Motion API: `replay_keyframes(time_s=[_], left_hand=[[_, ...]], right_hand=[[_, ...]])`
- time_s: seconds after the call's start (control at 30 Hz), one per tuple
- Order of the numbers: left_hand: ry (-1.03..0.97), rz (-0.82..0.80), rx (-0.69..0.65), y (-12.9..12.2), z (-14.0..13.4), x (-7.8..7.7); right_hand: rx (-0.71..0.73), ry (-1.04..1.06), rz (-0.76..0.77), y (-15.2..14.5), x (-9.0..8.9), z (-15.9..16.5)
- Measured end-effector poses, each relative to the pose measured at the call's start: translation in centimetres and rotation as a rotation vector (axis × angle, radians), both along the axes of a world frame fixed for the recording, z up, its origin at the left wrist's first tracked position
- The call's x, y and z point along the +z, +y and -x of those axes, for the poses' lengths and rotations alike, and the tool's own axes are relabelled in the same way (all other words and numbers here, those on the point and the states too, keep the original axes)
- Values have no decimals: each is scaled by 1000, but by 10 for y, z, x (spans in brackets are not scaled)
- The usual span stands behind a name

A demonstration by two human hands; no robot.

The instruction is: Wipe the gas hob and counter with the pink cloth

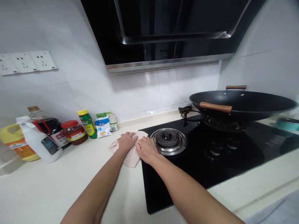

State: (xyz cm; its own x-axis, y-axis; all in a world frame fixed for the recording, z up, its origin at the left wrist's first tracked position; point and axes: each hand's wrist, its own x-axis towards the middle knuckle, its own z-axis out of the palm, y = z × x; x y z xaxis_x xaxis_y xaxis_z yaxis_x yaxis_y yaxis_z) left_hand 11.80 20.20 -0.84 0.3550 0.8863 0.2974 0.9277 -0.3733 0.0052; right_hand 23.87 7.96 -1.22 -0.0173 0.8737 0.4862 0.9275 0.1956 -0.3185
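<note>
A pale pink cloth (132, 157) lies crumpled over the left edge of the black gas stove (161, 186), partly on the white countertop. My left hand (127, 141) presses on the cloth with its fingers bent into it, on the counter side. Close beside it, my right hand (146, 149) also grips the cloth, at the stove's edge. Just right of that hand is the left burner (168, 140), with its round metal ring uncovered. Parts of the cloth are hidden under both hands.
A large black wok (243, 113) with wooden handles stands on the right burner. Left along the wall are seasoning packets (103, 127), a green bottle (87, 123), a red-lidded jar (74, 133) and a white spray bottle (46, 143). A range hood (173, 46) overhangs the stove.
</note>
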Motion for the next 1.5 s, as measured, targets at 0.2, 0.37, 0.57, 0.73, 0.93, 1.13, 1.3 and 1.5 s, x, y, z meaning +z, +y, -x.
replay_keyframes(time_s=[0.2,0.37,0.57,0.73,0.93,1.13,1.3,1.5], left_hand=[[9,-56,-72,-53,20,-6],[-12,-117,-210,-115,44,-12],[-47,-117,-418,-187,81,-17],[-59,-87,-476,-213,94,-16],[-91,-52,-455,-175,80,-9],[-76,-68,-294,-104,54,-12],[-70,-71,-200,-48,38,-12],[-90,-59,-77,-1,31,-10]], right_hand=[[-51,64,21,3,0,-3],[-105,138,55,7,-3,-7],[-58,149,85,6,-8,-8],[-38,154,89,5,-6,-7],[11,163,95,1,-4,-3],[43,149,87,3,-8,-3],[35,152,51,9,-14,-6],[2,213,17,10,-17,-6]])
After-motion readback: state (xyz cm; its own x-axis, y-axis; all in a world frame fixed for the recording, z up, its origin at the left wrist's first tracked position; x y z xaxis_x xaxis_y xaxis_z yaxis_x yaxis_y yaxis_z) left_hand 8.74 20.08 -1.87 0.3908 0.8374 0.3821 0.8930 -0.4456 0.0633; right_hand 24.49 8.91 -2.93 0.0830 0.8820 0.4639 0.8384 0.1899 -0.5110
